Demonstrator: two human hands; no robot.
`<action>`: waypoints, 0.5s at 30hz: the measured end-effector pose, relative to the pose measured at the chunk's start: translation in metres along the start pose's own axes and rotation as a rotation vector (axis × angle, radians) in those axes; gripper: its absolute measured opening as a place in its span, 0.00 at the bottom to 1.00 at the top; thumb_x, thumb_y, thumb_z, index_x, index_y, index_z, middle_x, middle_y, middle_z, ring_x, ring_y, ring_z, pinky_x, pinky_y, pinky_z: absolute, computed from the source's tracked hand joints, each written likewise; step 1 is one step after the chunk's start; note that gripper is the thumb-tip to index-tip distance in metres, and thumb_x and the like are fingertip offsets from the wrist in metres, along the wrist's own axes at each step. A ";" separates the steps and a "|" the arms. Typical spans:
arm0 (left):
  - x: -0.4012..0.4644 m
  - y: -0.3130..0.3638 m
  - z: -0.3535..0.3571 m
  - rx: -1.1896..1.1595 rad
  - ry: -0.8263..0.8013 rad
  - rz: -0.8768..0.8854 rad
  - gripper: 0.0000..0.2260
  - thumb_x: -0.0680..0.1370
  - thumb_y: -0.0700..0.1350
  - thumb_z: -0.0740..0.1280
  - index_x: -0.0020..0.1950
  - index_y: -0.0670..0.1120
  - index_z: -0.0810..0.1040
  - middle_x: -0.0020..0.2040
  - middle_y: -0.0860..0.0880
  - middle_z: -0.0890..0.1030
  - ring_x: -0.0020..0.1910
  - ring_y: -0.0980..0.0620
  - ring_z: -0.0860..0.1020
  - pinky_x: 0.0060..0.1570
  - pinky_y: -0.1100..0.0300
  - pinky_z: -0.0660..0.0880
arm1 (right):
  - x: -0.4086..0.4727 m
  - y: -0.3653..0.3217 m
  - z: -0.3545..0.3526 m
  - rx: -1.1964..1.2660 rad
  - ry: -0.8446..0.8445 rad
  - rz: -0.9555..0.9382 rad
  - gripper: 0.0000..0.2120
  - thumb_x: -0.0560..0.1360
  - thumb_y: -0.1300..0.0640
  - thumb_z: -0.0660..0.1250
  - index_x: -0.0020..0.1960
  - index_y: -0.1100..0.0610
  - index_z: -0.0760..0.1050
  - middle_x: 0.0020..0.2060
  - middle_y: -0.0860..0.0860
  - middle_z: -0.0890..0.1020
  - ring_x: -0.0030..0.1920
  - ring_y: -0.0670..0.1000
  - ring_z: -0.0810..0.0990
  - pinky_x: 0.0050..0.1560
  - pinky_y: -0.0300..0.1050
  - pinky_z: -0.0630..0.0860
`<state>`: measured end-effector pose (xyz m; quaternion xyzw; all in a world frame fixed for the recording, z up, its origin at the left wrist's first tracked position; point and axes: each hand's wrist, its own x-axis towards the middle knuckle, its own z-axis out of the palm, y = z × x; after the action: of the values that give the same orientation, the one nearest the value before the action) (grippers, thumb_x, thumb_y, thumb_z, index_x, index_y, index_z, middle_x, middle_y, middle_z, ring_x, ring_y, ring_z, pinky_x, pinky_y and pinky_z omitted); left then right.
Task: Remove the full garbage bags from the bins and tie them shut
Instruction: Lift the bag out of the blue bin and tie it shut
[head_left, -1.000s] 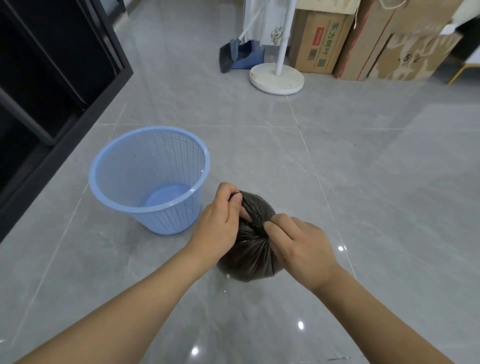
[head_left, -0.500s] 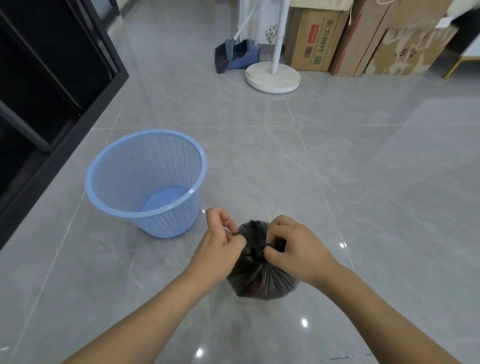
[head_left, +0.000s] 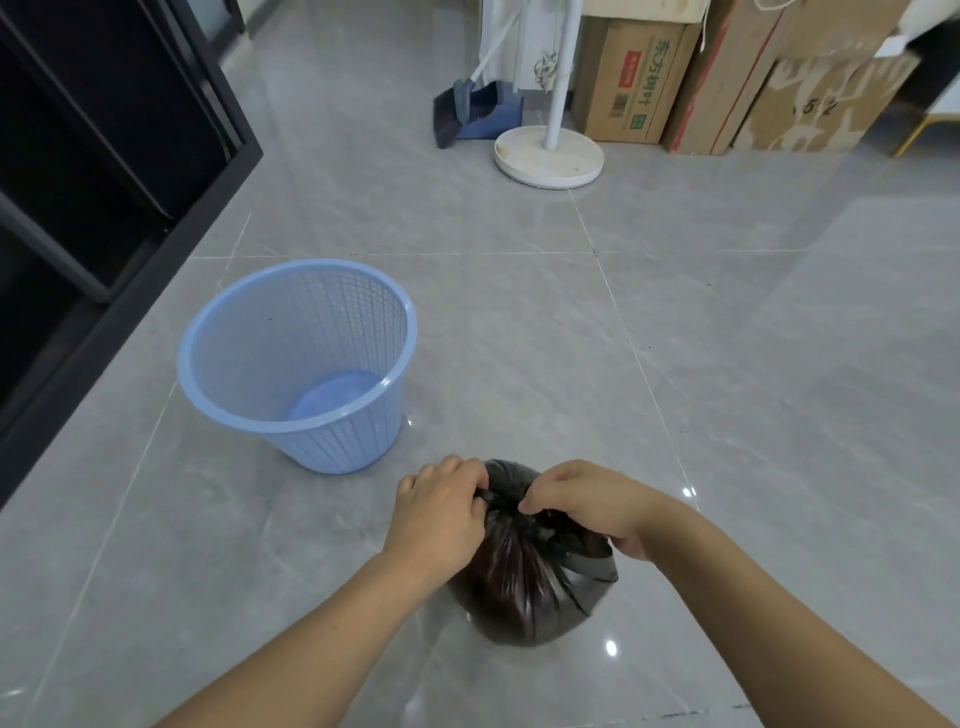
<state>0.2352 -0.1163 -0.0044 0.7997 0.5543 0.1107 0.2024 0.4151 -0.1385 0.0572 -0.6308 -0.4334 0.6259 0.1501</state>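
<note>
Here the left hand (head_left: 439, 512) and right hand (head_left: 587, 501) both pinch the gathered neck of the black garbage bag (head_left: 524, 582) on the near floor, right of the blue bin (head_left: 301, 364). A far cardboard box (head_left: 631, 83) bears Chinese characters; another box (head_left: 815, 106) reads "52".

garbage bag (head_left: 524, 582) lower, neck cinched | both hands' grip closer together

A home room: grey tiled floor (head_left: 727, 338), stacked cardboard boxes (head_left: 634, 83), broom and dustpan (head_left: 467, 111)
</note>
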 end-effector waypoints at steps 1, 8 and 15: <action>0.002 -0.002 0.000 -0.018 -0.005 -0.013 0.07 0.77 0.47 0.61 0.54 0.55 0.72 0.53 0.55 0.74 0.55 0.51 0.72 0.55 0.54 0.66 | 0.000 0.001 0.000 0.057 -0.023 0.001 0.06 0.66 0.54 0.70 0.35 0.56 0.79 0.35 0.55 0.81 0.37 0.53 0.80 0.39 0.43 0.77; 0.004 -0.016 -0.006 -0.097 0.005 -0.058 0.10 0.74 0.45 0.63 0.52 0.57 0.69 0.51 0.59 0.73 0.55 0.53 0.71 0.56 0.57 0.62 | 0.010 0.013 0.002 0.201 0.135 -0.065 0.06 0.65 0.54 0.67 0.31 0.56 0.75 0.33 0.55 0.80 0.35 0.54 0.80 0.39 0.45 0.75; -0.015 -0.019 -0.013 -0.173 -0.025 0.029 0.14 0.71 0.52 0.66 0.55 0.58 0.70 0.54 0.62 0.71 0.57 0.58 0.66 0.57 0.60 0.56 | 0.016 0.011 0.003 0.301 0.127 -0.025 0.12 0.74 0.61 0.61 0.47 0.65 0.82 0.43 0.60 0.86 0.44 0.58 0.86 0.45 0.47 0.81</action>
<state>0.2084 -0.1223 -0.0001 0.7884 0.5284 0.1513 0.2761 0.4136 -0.1341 0.0377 -0.6340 -0.3323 0.6407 0.2778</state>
